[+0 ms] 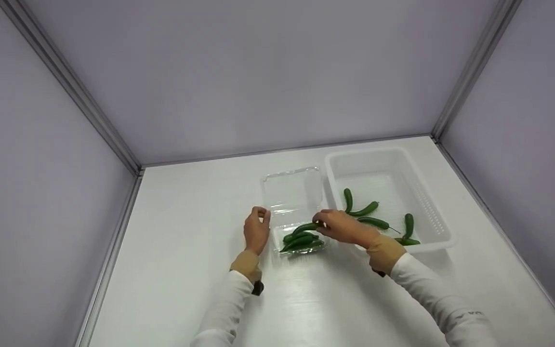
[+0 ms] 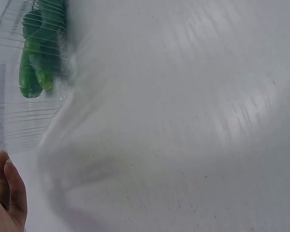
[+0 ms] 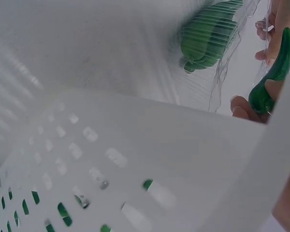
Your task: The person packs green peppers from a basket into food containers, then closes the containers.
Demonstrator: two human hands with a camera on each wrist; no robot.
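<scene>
The right hand (image 1: 342, 227) pinches a green chili pepper (image 1: 305, 227) over the clear clamshell container (image 1: 291, 212), which lies on the tabletop (image 1: 186, 241) beside the white perforated basket (image 1: 431, 212). The left hand (image 1: 257, 229), fingers curled, holds the container's left edge. Best to lay the pepper lengthwise alongside the others, keeping the container steadied. No readable writing shows.

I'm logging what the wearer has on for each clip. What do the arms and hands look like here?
Both arms wear long white sleeves; the right sleeve carries a small dark marking near the forearm, too small to read. Tan cuffs or bands cover both wrists, and a small dark object sits under the left wrist. The left hand and right hand are bare, with no gloves.
</scene>
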